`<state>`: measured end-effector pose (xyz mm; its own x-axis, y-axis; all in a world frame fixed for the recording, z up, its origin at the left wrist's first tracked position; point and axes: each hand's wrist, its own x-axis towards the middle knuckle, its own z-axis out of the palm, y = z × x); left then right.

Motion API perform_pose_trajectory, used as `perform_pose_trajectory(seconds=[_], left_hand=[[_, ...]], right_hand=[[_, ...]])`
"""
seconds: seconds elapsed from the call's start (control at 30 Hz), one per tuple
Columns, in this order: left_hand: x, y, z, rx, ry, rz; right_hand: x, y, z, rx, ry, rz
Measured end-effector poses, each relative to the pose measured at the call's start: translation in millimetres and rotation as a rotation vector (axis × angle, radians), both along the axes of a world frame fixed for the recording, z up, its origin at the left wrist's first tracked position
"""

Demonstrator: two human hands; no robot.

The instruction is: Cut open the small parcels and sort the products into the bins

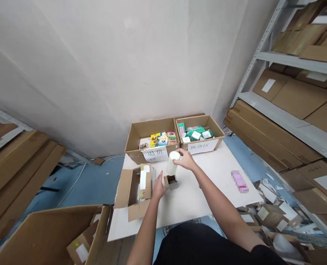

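Note:
My right hand [185,160] grips a white cylinder [171,166] near its upper end, holding it slightly tilted above the table. Just below the cylinder stands a small open-topped box [172,182], dark inside with a greenish front. My left hand [159,188] is at that box's left side, fingers stretched out; whether they touch it I cannot tell. To the left of this hand lies an opened cardboard carton [134,186] with its flaps spread and a white label on one of them.
Two labelled cardboard boxes stand along the table's back: the left box [132,138] holds colourful packets, the right box [217,134] green-and-white ones. A blurred pink item [240,181] lies on the white table [207,176]. Shelves [287,110] with cartons flank the right; a large carton [50,235] stands front left.

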<state>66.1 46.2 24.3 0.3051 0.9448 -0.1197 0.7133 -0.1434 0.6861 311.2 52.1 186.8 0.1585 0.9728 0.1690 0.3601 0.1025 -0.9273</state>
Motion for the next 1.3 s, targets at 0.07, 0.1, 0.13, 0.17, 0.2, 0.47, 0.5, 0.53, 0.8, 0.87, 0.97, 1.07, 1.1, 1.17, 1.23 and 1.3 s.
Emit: perform_pose_trajectory(seconds=[0.07, 0.1, 0.13, 0.17, 0.2, 0.47, 0.5, 0.53, 0.8, 0.87, 0.97, 1.07, 1.1, 1.17, 1.23, 1.3], left_hand=[[6, -2, 30.5, 0.022, -0.247, 0.151], [13, -2, 48.6, 0.039, -0.355, 0.201], [21, -2, 67.6, 0.071, -0.448, 0.213], [32, -1, 86.8, 0.115, -0.518, 0.21], [45, 0, 105.2, 0.151, -0.557, 0.19], [100, 11, 179.8, 0.243, -0.632, 0.153], [99, 12, 182.3, 0.205, -0.677, 0.123], [98, 13, 184.6, 0.153, -0.725, 0.081], [119, 13, 201.2, 0.02, -0.794, 0.036], [123, 13, 204.9, 0.038, -0.781, 0.091], [123, 13, 208.1, 0.021, -0.821, 0.096], [122, 13, 207.3, 0.003, -0.86, 0.044], [123, 12, 206.6, 0.005, -0.858, 0.045], [124, 12, 205.1, 0.015, -0.846, 0.086], [126, 11, 204.6, -0.001, -0.848, 0.129], [126, 10, 205.2, -0.036, -0.867, 0.116]], right_hand=[[10, 5, 1.8, 0.001, 0.07, 0.053], [13, 8, 2.4, 0.0, 0.092, 0.083], [16, 11, 3.3, -0.004, 0.104, 0.11], [17, 13, 4.5, -0.01, 0.109, 0.13], [18, 15, 6.0, -0.017, 0.107, 0.14], [50, 2, 1.0, -0.085, 0.405, 0.392], [56, -4, -3.6, -0.119, 0.446, 0.484], [61, -10, -8.4, -0.155, 0.479, 0.568], [52, -38, -20.0, -0.086, 0.484, 0.391], [53, -41, -16.9, -0.07, 0.454, 0.394], [59, -46, -14.1, -0.113, 0.511, 0.554], [61, -50, -13.1, -0.117, 0.519, 0.535], [60, -51, -12.7, -0.1, 0.496, 0.48], [58, -53, -11.1, -0.067, 0.449, 0.39], [58, -54, -8.7, -0.056, 0.451, 0.409], [59, -56, -6.2, -0.067, 0.494, 0.491]])
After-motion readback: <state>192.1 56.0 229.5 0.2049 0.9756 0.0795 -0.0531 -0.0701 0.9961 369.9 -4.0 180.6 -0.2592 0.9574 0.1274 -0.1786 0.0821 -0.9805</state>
